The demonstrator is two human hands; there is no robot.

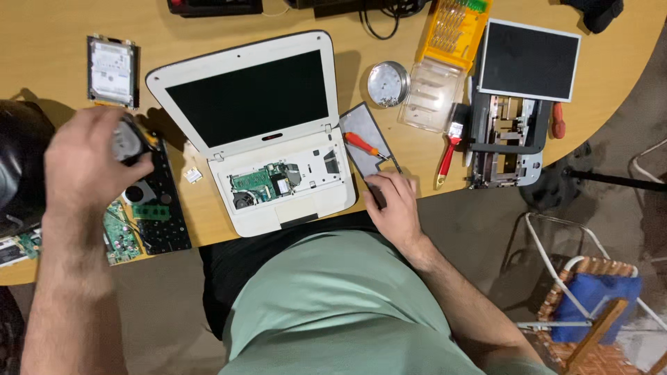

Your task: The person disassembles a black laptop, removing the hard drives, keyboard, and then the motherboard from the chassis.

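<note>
Fingers of left hand (87, 163) grasp a round metal part (127, 142); right hand (396, 205) presses flat, released; tin (388, 84) holds screws.

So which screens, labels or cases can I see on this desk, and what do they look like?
Laptop screen: centre, dark, white frame.
Loose display panel: upper right, dark rectangle, pale border.
Hard drive: upper left, silver, white label.
Bit case: top, yellow, its clear lid open.
</note>
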